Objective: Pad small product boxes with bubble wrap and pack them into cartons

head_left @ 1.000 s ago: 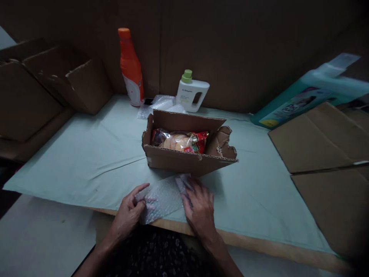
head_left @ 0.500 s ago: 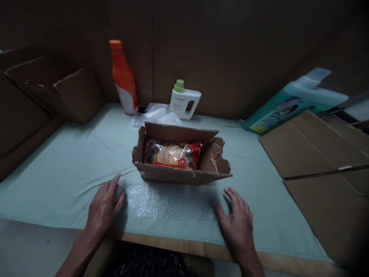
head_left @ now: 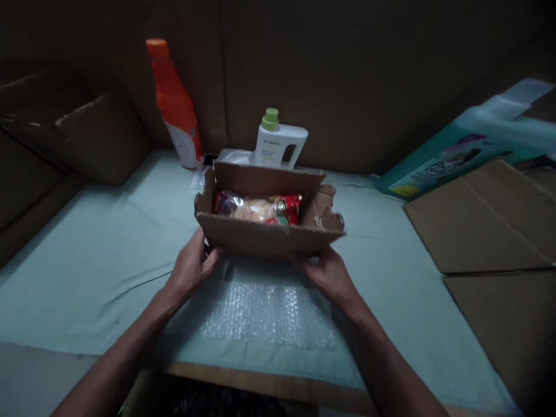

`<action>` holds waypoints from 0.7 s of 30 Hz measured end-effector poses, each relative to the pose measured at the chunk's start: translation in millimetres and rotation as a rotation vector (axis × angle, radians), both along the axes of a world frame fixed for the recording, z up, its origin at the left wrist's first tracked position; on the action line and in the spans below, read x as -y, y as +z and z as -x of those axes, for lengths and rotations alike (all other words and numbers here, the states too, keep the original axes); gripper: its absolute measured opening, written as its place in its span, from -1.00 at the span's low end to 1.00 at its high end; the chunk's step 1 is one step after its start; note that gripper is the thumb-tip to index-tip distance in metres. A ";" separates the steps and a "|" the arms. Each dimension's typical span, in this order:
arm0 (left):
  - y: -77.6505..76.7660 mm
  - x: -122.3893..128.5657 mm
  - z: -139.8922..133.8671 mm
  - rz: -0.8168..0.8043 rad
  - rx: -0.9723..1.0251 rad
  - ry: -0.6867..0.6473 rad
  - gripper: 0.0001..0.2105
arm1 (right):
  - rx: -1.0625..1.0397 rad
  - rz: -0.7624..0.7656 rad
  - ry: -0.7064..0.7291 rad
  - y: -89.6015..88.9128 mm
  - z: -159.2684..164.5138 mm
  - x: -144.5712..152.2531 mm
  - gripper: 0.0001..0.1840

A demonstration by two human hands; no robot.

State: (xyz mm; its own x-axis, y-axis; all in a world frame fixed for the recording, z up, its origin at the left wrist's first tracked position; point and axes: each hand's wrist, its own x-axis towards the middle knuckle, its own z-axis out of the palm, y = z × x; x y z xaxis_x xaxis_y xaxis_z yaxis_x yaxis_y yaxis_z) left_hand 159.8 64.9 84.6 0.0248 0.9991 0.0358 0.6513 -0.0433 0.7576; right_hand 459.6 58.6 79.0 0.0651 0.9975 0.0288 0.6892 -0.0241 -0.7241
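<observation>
An open cardboard box point(head_left: 264, 236) with torn edges is between my hands. Inside it lies a red and clear plastic packet point(head_left: 260, 208) of pale round food pieces. My left hand point(head_left: 193, 260) grips the box's lower left corner, thumb on the front wall and the other fingers partly hidden behind it. At the lower right, my right hand point(head_left: 328, 272) holds the box in the same way, its fingertips hidden underneath. A sheet of bubble wrap point(head_left: 269, 313) lies flat on the cloth just in front of the box.
Behind the box stand an orange bottle point(head_left: 178, 104), a white bottle with a green cap point(head_left: 280, 142) and folded bubble wrap point(head_left: 234, 156). A teal liquid jug point(head_left: 456, 150) leans at right beside flattened cardboard point(head_left: 486, 220). Another open carton point(head_left: 99, 133) is at left. Pale green cloth point(head_left: 130, 231) covers the table.
Both hands have moved inward and forward from beside the bubble wrap and have taken hold of the box's lower corners. The box now appears slightly raised, hiding more of the white bottle.
</observation>
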 end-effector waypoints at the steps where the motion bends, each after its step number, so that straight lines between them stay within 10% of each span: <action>1: 1.8 -5.3 1.7 0.008 -0.023 0.000 -0.64 | 0.002 -0.012 0.008 0.5 -1.2 -6.6 -0.54; 8: -1.7 68.7 -1.2 -0.385 -0.145 -0.090 -0.40 | 0.185 -0.412 -0.008 3.9 12.8 59.3 -0.60; 14: -42.5 116.9 -14.0 -0.301 -0.131 -0.377 -0.75 | 0.339 -0.332 0.557 -31.4 79.1 110.5 -0.64; 21: -54.0 127.1 62.2 -0.335 -0.050 -0.087 -0.81 | 0.544 -0.291 0.146 -50.1 -51.6 150.1 -0.61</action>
State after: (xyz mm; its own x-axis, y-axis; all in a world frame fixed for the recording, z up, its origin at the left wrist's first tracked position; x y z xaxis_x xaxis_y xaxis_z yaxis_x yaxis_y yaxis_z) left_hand 97.6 -62.2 30.7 0.1194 0.9260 0.3581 0.6701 -0.3413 0.6592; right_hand 511.2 -91.5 28.9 -0.1711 0.9412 0.2914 0.9419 0.2430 -0.2318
